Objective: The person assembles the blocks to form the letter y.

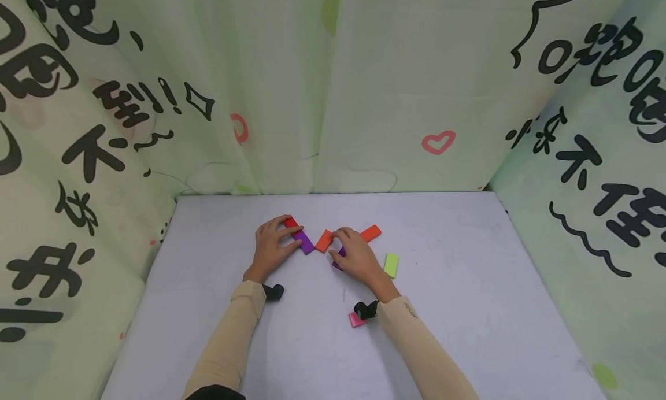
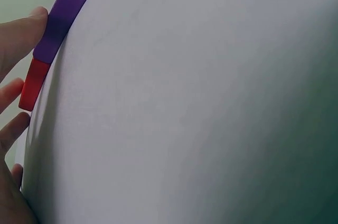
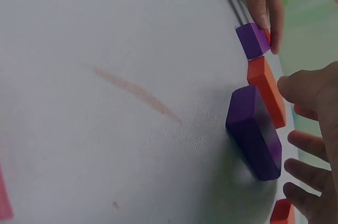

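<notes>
Toward the back of the white table, my left hand (image 1: 270,247) holds a purple block (image 1: 304,243) with its thumb and a finger; other fingers touch the red block (image 1: 292,222) at its end. An orange block (image 1: 324,241) meets the purple one corner to corner. My right hand (image 1: 359,256) hovers beside that orange block, fingers spread and thumb near its edge. Closer to the right wrist camera, a second purple block (image 3: 253,131) lies angled by the orange block (image 3: 268,92). Partly hidden behind this hand is another orange block (image 1: 371,233).
A yellow-green block (image 1: 391,265) lies right of my right hand. Below the right wrist, a pink block (image 1: 356,319) is partly covered by the wrist camera. Printed curtains (image 1: 374,99) surround the back and sides of the white table (image 1: 458,330).
</notes>
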Available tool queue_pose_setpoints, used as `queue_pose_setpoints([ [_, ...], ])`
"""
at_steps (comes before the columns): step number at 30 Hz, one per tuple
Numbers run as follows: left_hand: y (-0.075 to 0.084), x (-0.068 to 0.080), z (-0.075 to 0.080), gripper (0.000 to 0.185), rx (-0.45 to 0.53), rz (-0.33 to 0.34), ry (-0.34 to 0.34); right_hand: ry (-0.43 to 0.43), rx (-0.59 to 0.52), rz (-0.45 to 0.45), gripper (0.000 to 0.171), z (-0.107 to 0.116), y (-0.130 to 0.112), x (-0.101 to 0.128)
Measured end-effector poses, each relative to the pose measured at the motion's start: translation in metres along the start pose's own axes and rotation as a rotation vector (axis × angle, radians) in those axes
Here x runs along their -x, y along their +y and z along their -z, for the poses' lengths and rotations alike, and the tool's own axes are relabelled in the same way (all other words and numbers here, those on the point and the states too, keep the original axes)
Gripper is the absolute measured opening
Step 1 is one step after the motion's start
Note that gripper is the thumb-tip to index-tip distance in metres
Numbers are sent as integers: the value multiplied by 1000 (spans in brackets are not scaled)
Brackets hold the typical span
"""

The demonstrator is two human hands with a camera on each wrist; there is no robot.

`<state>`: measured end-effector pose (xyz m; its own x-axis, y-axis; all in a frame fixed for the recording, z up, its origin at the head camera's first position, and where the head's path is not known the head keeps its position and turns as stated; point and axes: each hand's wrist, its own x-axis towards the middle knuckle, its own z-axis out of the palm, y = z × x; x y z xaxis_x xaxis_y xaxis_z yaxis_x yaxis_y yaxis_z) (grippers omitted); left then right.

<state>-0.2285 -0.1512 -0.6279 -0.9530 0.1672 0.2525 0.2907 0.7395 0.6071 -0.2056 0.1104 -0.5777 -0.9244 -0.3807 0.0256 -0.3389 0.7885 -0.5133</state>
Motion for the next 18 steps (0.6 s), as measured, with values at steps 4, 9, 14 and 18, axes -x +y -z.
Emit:
queue_pose_setpoints([
  [4,0,-2,0,36,-3,9,-13,2,-11,-3,47,7,2,8],
  [9,0,-2,-1,35,5,20,-16,-8,-4,-14,45,13,2,16],
  [14,1,0,0,35,19,22,-9,-27,-15,-62,41,13,1,25],
  [18,1,0,-1,35,12,9,3,-39,-17,-57,41,10,4,30],
])
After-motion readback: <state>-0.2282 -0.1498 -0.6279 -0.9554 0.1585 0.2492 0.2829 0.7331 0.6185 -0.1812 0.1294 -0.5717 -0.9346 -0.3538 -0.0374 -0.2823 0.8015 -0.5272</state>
